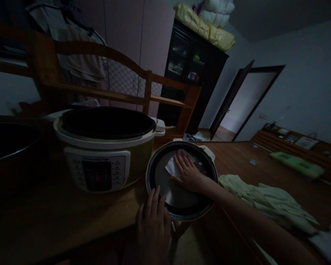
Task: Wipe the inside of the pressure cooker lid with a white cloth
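A round lid (171, 198) with a dark inner side and a pale rim lies at the edge of the wooden table, underside up. My right hand (187, 171) lies flat on it, fingers stretched, pressing a white cloth or tissue (170, 167) against the surface. My left hand (154, 221) is at the lid's near-left rim with its fingers extended; whether its thumb grips the edge is hidden. Left of the lid stands an electric cooker (138, 152), uncovered, with a control panel (97, 173) on its front and a black inner pot (107, 123) in it.
A dark pot (13, 151) is at the far left of the wooden table (71, 221). A wooden rail (99, 94) runs behind the cooker. To the right, pale green cloth (262, 197) lies below a wooden floor area (237, 158). A doorway (246, 103) stands open beyond.
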Demonstrator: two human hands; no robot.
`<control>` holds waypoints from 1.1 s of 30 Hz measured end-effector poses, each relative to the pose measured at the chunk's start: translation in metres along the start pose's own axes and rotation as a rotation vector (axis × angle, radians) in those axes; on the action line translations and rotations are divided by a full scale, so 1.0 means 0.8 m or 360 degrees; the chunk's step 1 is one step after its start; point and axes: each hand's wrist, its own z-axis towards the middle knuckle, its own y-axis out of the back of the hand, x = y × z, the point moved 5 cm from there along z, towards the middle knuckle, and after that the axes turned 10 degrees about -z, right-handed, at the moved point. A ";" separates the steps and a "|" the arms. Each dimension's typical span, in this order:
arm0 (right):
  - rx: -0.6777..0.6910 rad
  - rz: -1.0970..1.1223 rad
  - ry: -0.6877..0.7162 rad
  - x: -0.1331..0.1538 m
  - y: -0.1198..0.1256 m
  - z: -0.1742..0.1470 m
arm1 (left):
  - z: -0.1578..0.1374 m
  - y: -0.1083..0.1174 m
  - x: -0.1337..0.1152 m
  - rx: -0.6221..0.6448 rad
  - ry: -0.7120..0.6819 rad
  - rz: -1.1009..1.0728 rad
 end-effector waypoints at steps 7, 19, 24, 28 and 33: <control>-0.0137 0.0122 0.0271 0.027 0.006 0.021 | 0.001 0.001 -0.001 -0.0023 -0.0012 -0.0007; 0.0120 0.0467 0.1157 0.048 0.023 -0.007 | 0.003 0.001 -0.001 -0.0039 0.0003 0.0021; 0.0235 0.0486 0.1153 0.047 0.027 -0.021 | 0.002 0.002 -0.001 -0.0054 -0.0028 0.0015; 0.0233 0.0456 0.1048 0.040 0.026 -0.035 | 0.002 0.002 -0.002 -0.0039 -0.0033 0.0016; 0.0199 0.0386 0.0735 0.020 0.030 -0.039 | 0.001 0.001 0.001 -0.0049 0.0000 -0.0067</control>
